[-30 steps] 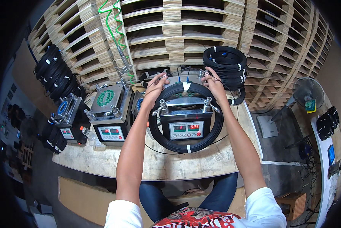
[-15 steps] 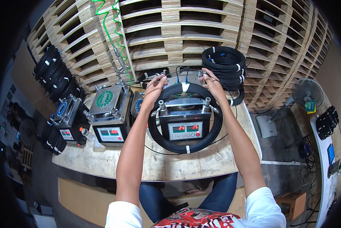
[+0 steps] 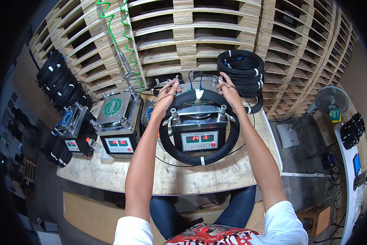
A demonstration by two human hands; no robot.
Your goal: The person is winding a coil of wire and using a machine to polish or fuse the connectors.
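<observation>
In the middle of the bench stands a polishing machine (image 3: 220, 126) with a metal top plate (image 3: 198, 109), corner clamps and a lit red display. A coil of black cable (image 3: 231, 143) encircles its front, with white ties. Two thin leads with blue connectors (image 3: 200, 86) rise above the plate. My left hand (image 3: 165, 98) is closed at the far left corner clamp, its fingertips partly hiding it. At the far right corner clamp (image 3: 215, 80), my right hand (image 3: 230, 94) has its fingers curled, thumb and forefinger around the clamp.
Two similar machines (image 3: 119, 143) (image 3: 72, 143) stand at the left, beside a plastic bottle (image 3: 94, 144). Black cable coils are stacked at the right (image 3: 240, 73) and far left (image 3: 59, 81). Green air hoses (image 3: 109, 24) hang before wooden pallets (image 3: 216, 36). A fan (image 3: 330, 102) stands right.
The lit readings on the middle machine and the one left of it have changed. My right fingers have shifted slightly at the clamp; the coil stays in place.
</observation>
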